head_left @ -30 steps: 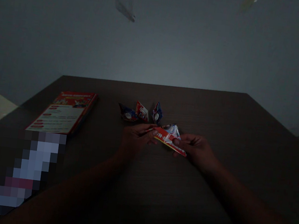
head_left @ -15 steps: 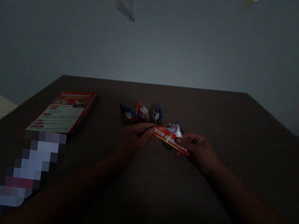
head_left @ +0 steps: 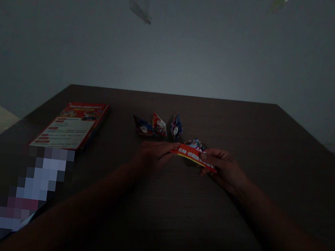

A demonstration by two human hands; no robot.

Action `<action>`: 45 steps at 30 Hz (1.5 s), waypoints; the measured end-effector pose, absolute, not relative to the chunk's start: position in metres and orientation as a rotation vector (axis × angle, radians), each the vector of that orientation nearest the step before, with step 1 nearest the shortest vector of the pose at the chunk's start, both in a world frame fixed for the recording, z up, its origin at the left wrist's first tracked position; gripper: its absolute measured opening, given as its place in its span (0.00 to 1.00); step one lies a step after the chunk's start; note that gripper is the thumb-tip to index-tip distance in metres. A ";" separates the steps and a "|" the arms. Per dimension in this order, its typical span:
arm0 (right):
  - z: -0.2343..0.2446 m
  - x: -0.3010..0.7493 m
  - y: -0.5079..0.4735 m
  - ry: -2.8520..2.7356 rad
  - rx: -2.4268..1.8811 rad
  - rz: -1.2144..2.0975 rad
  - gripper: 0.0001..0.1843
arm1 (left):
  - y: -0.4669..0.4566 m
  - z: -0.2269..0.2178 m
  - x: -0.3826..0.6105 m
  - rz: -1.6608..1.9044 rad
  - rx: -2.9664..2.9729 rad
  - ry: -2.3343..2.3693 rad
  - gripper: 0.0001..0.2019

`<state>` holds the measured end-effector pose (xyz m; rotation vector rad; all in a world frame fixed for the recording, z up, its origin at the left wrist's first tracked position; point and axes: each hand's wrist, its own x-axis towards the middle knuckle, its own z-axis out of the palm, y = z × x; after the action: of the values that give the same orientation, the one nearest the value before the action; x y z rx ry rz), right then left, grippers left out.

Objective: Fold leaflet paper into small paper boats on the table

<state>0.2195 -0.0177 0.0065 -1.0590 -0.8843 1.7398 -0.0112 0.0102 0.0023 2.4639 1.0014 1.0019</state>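
Observation:
A folded piece of printed paper (head_left: 193, 154), red with white characters and a yellow edge, is held above the table between both hands. My right hand (head_left: 226, 165) pinches its right part, thumb on top and fingers underneath. At the left end, the fingertips of my left hand (head_left: 153, 154) press on the paper, its fingers fairly straight and close together. A colourful printed part of the sheet rises behind the red strip. Just beyond my left hand stand small folded paper pieces: a dark blue one (head_left: 143, 127), a red and white one (head_left: 159, 124) and another blue one (head_left: 176, 126).
A stack of red and white printed leaflets (head_left: 72, 124) lies on the left of the dark wooden table (head_left: 223, 120). Nearer me is a pixelated, blurred-out item (head_left: 36, 186). A pale wall (head_left: 214, 45) stands behind, with a transparent plastic piece (head_left: 140, 0) on it.
The folded paper has shifted slightly right and its red strip now lies flatter. My left fingers have straightened along its left end. The small folded pieces have not moved.

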 end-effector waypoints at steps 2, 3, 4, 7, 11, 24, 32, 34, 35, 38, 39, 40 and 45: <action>0.006 0.220 -0.018 -0.874 -1.061 1.750 0.09 | 0.010 0.003 -0.011 0.980 2.463 0.986 0.14; 0.007 0.220 -0.018 -0.870 -1.066 1.758 0.09 | 0.011 0.003 -0.011 0.977 2.450 0.978 0.14; 0.007 0.221 -0.018 -0.867 -1.073 1.766 0.10 | 0.010 0.004 -0.011 0.983 2.433 0.967 0.13; 0.007 0.220 -0.017 -0.872 -1.089 1.763 0.11 | 0.008 0.006 -0.010 1.031 2.364 0.968 0.13; 0.005 0.218 -0.018 -0.963 -1.121 1.657 0.13 | 0.001 0.010 -0.006 1.084 2.108 1.043 0.21; 0.011 0.217 -0.025 -1.438 -1.337 1.222 0.15 | 0.019 0.005 -0.004 0.750 0.938 0.740 0.17; 0.012 0.217 -0.025 -1.444 -1.351 1.222 0.17 | 0.023 0.004 -0.009 0.713 1.174 0.760 0.15; 0.011 0.217 -0.024 -1.453 -1.354 1.224 0.16 | 0.024 0.005 -0.010 0.704 1.265 0.796 0.15; 0.011 0.218 -0.024 -1.460 -1.353 1.225 0.15 | 0.024 0.006 -0.010 0.695 1.301 0.813 0.15; 0.011 0.219 -0.024 -1.472 -1.353 1.226 0.14 | 0.023 0.011 -0.010 0.677 1.361 0.844 0.15; 0.011 0.219 -0.024 -1.473 -1.349 1.226 0.13 | 0.022 0.012 -0.010 0.678 1.372 0.849 0.15; 0.011 0.219 -0.024 -1.472 -1.347 1.227 0.13 | 0.022 0.014 -0.009 0.681 1.381 0.852 0.15; 0.009 0.219 -0.024 -1.475 -1.349 1.217 0.13 | 0.018 0.018 -0.007 0.731 1.431 0.870 0.13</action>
<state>0.2188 -0.0235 0.0092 -1.3490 -1.4750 1.2166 -0.0069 0.0180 0.0183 1.4307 0.8705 0.7315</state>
